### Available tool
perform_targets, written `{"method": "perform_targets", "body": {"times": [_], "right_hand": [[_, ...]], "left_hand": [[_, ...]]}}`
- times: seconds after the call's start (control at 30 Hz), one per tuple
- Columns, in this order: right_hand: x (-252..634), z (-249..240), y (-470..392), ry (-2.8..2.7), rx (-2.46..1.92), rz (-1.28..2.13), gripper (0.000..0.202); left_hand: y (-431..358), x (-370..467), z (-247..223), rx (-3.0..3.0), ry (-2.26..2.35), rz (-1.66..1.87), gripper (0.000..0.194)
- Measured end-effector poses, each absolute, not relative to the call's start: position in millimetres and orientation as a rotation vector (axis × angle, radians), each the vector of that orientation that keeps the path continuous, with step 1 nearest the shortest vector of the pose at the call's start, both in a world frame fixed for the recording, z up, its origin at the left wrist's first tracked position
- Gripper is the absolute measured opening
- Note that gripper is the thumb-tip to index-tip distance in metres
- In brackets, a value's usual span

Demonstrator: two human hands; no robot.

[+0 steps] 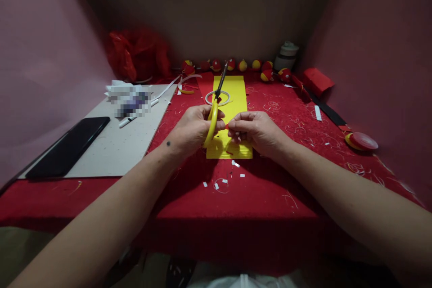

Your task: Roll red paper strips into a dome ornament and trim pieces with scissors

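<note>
My left hand [197, 128] has yellow-handled scissors [211, 127] hooked on it, their dark blades pointing away from me. Between its fingertips and those of my right hand [251, 129] is a tiny red piece [227, 126], pinched from both sides. What exactly the piece is cannot be made out. Both hands are held over a yellow ribbed sheet [232, 148] on the red cloth. A white tape ring [207, 97] lies on the sheet's far part, behind the scissors.
Red and yellow balls [242, 65] line the back. At left, a grey board [111, 162] bears a black phone [69, 146] and a pen [126, 122]. Small white scraps [242, 175] lie in front; a tape roll [364, 141] sits at right. A bottle [286, 56] stands behind.
</note>
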State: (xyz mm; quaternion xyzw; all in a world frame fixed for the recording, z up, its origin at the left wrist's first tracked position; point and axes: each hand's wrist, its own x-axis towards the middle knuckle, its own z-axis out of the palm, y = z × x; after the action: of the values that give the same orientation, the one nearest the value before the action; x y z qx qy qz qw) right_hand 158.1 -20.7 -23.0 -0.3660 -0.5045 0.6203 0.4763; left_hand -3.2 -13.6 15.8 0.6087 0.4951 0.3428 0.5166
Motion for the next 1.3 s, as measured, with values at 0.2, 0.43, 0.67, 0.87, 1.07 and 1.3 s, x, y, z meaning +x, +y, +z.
{"method": "perform_targets", "body": {"times": [0.2, 0.43, 0.67, 0.87, 1.07, 1.3], "right_hand": [[160, -16, -20, -1.129, -0.968, 1.523, 0.005], [160, -16, -19, -1.177, -0.923, 1.477, 0.006], [159, -16, -22, -1.298, -0.965, 1.429, 0.009], [159, -18, -22, -1.370, -0.992, 1.380, 0.010], [160, -20, -19, -1.233, -0.893, 1.437, 0.014], [162, -18, -15, -1.076, -0.830, 1.404, 0.014]], "left_hand": [[-13, -8, 19, 1.494, 1.161, 0.823, 0.019], [-16, -5, 25, 1.544, 1.134, 0.794, 0.016], [-15, -4, 22, 1.552, 1.135, 0.835, 0.016], [-12, -5, 17, 1.515, 1.089, 0.836, 0.017], [-10, -7, 15, 1.457, 1.100, 0.843, 0.009], [-13, -5, 19, 1.434, 1.088, 0.841, 0.010]]}}
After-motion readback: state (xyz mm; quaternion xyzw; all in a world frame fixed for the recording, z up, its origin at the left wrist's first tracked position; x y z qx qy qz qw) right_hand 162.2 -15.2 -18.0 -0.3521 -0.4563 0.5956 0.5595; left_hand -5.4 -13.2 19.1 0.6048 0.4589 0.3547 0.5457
